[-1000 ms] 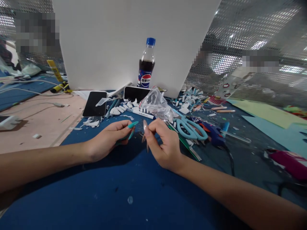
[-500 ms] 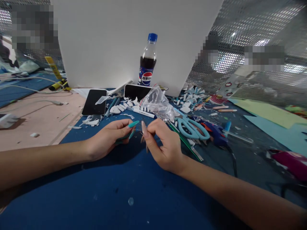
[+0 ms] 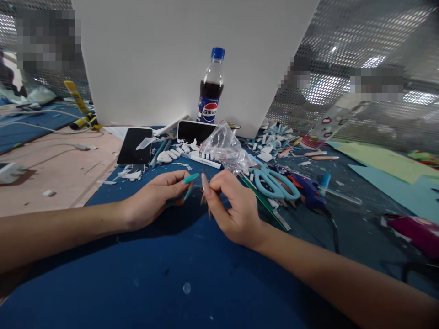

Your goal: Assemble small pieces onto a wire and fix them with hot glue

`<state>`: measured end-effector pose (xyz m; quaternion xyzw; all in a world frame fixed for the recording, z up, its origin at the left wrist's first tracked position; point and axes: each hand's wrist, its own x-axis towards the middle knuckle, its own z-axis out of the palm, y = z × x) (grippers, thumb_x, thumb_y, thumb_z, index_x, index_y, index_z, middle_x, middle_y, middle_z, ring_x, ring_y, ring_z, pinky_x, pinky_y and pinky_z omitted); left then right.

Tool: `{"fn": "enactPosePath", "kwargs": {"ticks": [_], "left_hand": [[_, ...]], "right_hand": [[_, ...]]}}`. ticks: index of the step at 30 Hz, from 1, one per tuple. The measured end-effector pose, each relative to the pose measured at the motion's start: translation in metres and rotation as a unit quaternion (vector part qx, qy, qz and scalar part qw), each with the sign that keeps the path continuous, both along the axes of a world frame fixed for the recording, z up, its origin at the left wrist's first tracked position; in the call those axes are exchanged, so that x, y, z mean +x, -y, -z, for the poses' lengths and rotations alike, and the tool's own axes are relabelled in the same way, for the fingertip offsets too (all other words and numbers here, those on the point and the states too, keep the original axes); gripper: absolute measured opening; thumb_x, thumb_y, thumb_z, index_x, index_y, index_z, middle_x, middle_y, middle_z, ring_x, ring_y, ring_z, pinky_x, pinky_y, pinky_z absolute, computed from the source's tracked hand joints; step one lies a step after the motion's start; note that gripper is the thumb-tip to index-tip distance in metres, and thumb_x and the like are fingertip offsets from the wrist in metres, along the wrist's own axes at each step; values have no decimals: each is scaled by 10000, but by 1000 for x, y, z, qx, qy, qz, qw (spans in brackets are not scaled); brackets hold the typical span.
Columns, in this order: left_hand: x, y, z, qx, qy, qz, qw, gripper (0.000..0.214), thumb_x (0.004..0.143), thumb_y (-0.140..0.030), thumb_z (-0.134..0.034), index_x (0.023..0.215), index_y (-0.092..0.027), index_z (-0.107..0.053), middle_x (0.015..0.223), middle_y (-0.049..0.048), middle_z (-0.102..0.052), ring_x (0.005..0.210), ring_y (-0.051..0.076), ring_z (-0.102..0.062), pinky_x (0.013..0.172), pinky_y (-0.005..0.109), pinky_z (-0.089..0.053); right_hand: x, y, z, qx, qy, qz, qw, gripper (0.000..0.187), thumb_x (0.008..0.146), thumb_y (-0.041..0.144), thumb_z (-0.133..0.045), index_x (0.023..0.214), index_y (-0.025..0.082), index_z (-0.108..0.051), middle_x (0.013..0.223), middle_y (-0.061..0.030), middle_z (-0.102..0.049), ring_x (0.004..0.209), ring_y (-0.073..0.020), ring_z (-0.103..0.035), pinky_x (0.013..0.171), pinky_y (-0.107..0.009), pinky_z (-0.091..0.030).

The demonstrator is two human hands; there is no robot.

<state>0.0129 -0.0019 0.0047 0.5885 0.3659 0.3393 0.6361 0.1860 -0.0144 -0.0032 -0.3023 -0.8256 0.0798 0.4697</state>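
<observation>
Over the blue table my left hand [image 3: 156,199] is closed in a pinch, its long nails turquoise. Facing it a short gap away is my right hand [image 3: 236,205], also pinched, with long pinkish-beige nails. Anything between the fingertips of either hand is too small or hidden to make out. Just beyond the fingers lie a white marker [image 3: 206,161] and a clear zip bag [image 3: 228,148]. Light-blue scissors [image 3: 270,180] and a green strip [image 3: 264,201] are beside my right hand. Nail-shaped white pieces [image 3: 165,156] lie past my left hand.
A cola bottle [image 3: 210,89] stands before a white board [image 3: 147,59]. Two phones, one flat [image 3: 135,146] and one propped up [image 3: 195,131], are nearby. White scraps [image 3: 272,139], a blue glue gun [image 3: 310,192] and coloured sheets [image 3: 394,187] lie on the right. A cable [image 3: 51,132] crosses the left.
Almost nothing differs. My right fingertips have shifted very slightly to the left, and both hands keep their pinch.
</observation>
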Motion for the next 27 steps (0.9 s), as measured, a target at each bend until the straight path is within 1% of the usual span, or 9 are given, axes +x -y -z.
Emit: {"fn": "enactPosePath", "kwargs": {"ticks": [6,18,27], "left_hand": [[1,0,-1,7,-13,-8,1000,183,790,-315,-471,671,-180,-439,638,-23,-374,565,99,-331,521,230,-316],[1,0,-1,8,-28,-8,1000,188,793,-331,-450,679,-186,-414,637,-22,-354,563,103,-316,517,234,-305],[-1,-1,1,-4,2,-8,1000,190,796,-307,-480,669,-173,-437,640,-24,-373,568,94,-329,536,230,-297]], "right_hand": [[0,1,-1,-6,-2,3,1000,224,862,138,-447,647,198,-454,584,-3,-479,592,-135,-466,580,-297,-416],[-1,1,-1,-13,4,8,1000,227,868,155,-447,645,199,-451,593,-7,-484,601,-137,-469,584,-295,-416],[0,0,0,-16,10,8,1000,217,868,155,-442,655,198,-459,596,-9,-481,607,-140,-467,585,-299,-416]]}}
